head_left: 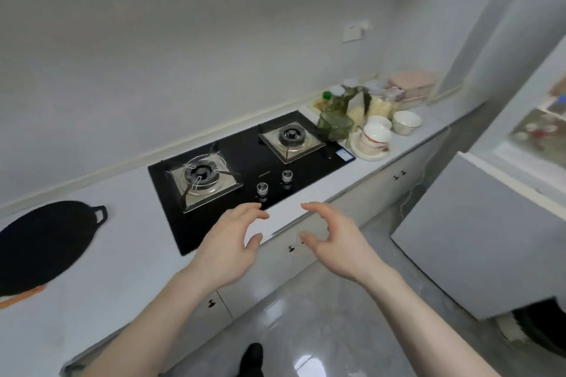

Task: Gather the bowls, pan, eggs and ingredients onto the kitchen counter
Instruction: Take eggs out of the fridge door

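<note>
A flat black pan with a small loop handle lies on the white counter at the far left. White bowls are stacked on a plate right of the stove, and another white bowl stands behind them. Jars and bags of ingredients crowd the counter's far right end. No eggs can be made out. My left hand and my right hand hover over the counter's front edge near the stove knobs, fingers loosely spread, holding nothing.
A black two-burner gas stove is set into the counter. A green glass container stands by the right burner. Pink folded cloths lie at the far end. A white appliance stands to the right across a glossy floor.
</note>
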Motion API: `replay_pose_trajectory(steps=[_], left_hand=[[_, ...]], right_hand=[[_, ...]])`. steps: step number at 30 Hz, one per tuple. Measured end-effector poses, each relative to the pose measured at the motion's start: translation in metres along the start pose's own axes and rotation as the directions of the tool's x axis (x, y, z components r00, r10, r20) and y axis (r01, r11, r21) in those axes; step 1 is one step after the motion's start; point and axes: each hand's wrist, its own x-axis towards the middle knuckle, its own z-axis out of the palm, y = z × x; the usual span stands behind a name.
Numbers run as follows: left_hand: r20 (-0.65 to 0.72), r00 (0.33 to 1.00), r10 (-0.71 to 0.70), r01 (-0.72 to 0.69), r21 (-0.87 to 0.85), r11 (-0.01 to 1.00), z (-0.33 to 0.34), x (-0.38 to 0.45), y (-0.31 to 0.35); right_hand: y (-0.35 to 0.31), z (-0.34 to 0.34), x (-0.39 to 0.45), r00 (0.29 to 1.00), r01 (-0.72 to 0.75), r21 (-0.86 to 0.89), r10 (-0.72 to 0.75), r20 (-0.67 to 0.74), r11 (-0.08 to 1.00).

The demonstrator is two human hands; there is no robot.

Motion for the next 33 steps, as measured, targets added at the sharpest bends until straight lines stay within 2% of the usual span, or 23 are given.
replay_pose_trajectory(steps=[6, 12, 15, 17, 23, 33], left_hand=[[0.095, 0.963, 0.253, -0.255, 0.007, 0.967, 0.022, 0.091, 0.075], [0.159, 0.883, 0.442, -0.442, -0.041, 0.896, 0.037, 0.178, 0.131], [0.206, 0.814, 0.543, -0.539, -0.083, 0.838, 0.053, 0.22, 0.164], [0.25, 0.738, 0.627, -0.622, -0.109, 0.775, 0.07, 0.246, 0.192], [0.273, 0.572, 0.773, -0.733, -0.253, 0.632, 0.119, 0.283, 0.282], [0.266, 0.416, 0.87, -0.795, -0.358, 0.49, 0.203, 0.31, 0.428]], right_hand=[[0.046, -0.073, -0.003, 0.963, -0.139, 0.035, 0.143, -0.227, 0.99], [0.075, -0.127, 0.007, 0.878, -0.211, 0.082, 0.226, -0.422, 0.974], [0.09, -0.156, 0.003, 0.805, -0.243, 0.106, 0.261, -0.532, 0.964], [0.103, -0.173, -0.006, 0.732, -0.273, 0.143, 0.302, -0.611, 0.951], [0.135, -0.223, -0.043, 0.544, -0.337, 0.203, 0.366, -0.755, 0.919], [0.206, -0.334, -0.095, 0.309, -0.354, 0.183, 0.299, -0.903, 0.917]])
